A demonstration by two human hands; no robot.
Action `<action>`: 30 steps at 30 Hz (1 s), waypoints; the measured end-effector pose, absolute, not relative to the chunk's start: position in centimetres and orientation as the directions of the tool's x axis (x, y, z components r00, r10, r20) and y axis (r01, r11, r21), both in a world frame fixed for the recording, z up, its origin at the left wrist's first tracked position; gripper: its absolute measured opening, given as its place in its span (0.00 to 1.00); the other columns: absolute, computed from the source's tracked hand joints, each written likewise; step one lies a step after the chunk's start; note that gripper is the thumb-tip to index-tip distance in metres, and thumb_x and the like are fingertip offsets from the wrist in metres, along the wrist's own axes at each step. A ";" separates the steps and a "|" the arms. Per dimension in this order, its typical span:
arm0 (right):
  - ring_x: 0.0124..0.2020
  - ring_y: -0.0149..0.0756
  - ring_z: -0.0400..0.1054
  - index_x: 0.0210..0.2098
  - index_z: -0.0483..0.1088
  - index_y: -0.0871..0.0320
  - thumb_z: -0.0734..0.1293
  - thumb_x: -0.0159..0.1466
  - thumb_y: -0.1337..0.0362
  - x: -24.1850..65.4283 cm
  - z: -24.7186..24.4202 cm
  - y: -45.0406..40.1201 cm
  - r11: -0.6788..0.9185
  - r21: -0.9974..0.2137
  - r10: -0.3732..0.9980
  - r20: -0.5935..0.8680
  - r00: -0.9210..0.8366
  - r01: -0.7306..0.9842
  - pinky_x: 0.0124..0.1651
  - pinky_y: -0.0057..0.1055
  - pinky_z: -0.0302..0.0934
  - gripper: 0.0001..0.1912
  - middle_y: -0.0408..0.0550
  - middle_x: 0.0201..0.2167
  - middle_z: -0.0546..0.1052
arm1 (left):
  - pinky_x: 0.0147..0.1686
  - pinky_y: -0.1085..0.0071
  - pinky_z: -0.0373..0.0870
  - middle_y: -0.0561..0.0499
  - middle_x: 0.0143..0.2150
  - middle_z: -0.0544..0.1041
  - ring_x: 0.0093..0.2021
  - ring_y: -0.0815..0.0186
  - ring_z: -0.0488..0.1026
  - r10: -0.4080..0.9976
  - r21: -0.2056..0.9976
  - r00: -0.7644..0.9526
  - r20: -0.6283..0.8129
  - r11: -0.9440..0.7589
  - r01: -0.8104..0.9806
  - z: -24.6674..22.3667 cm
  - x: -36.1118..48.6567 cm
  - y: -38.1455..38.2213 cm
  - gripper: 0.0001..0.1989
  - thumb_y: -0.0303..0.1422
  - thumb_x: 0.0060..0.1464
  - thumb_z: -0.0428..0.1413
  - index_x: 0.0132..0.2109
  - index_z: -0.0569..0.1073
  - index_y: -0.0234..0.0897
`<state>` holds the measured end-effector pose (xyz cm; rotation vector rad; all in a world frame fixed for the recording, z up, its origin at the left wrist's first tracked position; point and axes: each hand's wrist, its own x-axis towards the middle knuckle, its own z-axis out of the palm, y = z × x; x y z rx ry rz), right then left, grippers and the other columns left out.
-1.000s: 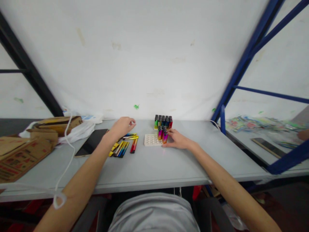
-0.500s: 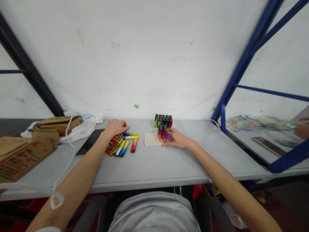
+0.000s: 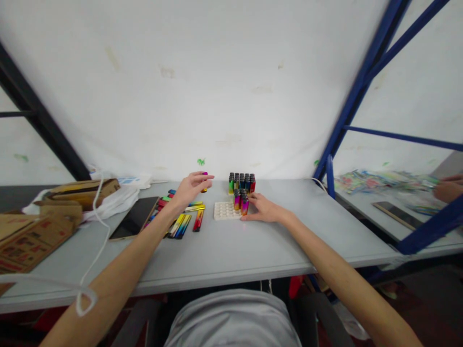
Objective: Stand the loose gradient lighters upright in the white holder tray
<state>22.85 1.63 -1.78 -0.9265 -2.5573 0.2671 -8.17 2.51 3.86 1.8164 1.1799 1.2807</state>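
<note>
My left hand [image 3: 194, 188] is raised over the table, its fingers closed on a purple and yellow lighter [image 3: 204, 182]. My right hand [image 3: 261, 208] rests at the right end of a white tray [image 3: 223, 211] with round holes, its fingers curved against purple-pink lighters [image 3: 245, 204] standing there. Whether it grips one I cannot tell. Behind the tray stands a block of upright lighters [image 3: 241, 183] in green, blue and red. Under my left forearm lie several loose lighters [image 3: 180, 226], partly hidden, with a red one [image 3: 198, 219] nearer the tray.
At the left lie a dark phone [image 3: 135, 218], cardboard boxes [image 3: 36, 231], white plastic and a white cable [image 3: 97, 207]. A blue metal frame [image 3: 343, 115] rises at the right. Beyond it are another phone [image 3: 397, 215], plastic packets [image 3: 379, 185] and another person's hand.
My left hand has lifted from the loose lighters and moved right with a lighter in its fingers. My right hand stays by the tray. The view has shifted slightly.
</note>
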 end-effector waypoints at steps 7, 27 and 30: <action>0.59 0.53 0.66 0.62 0.70 0.60 0.72 0.63 0.43 22.8 -1.8 1.6 0.767 -0.303 0.641 0.310 -0.702 0.566 0.64 0.50 0.60 0.36 0.60 0.59 0.72 | 0.46 0.62 0.78 0.42 0.56 0.76 0.41 0.62 0.81 0.895 0.877 0.242 0.374 -0.426 0.221 3.9 -6.2 0.2 0.44 0.40 0.45 0.69 0.69 0.65 0.41; 0.58 0.54 0.66 0.61 0.70 0.61 0.71 0.63 0.42 22.9 -1.5 1.3 0.756 -0.309 0.653 0.299 -0.696 0.577 0.64 0.49 0.60 0.37 0.61 0.57 0.73 | 0.17 0.74 0.38 0.60 0.17 0.46 0.16 0.74 0.41 0.870 0.988 0.483 -0.098 0.027 0.153 1.5 -3.5 0.2 0.26 0.57 0.56 0.44 0.23 0.55 0.41; 0.59 0.55 0.65 0.61 0.70 0.62 0.71 0.63 0.41 22.9 -1.5 1.3 0.763 -0.303 0.644 0.296 -0.705 0.570 0.64 0.50 0.60 0.37 0.62 0.57 0.73 | 0.18 0.75 0.38 0.60 0.17 0.45 0.16 0.74 0.41 0.873 0.991 0.479 -0.093 0.035 0.128 1.7 -3.3 -0.1 0.26 0.56 0.57 0.43 0.23 0.54 0.41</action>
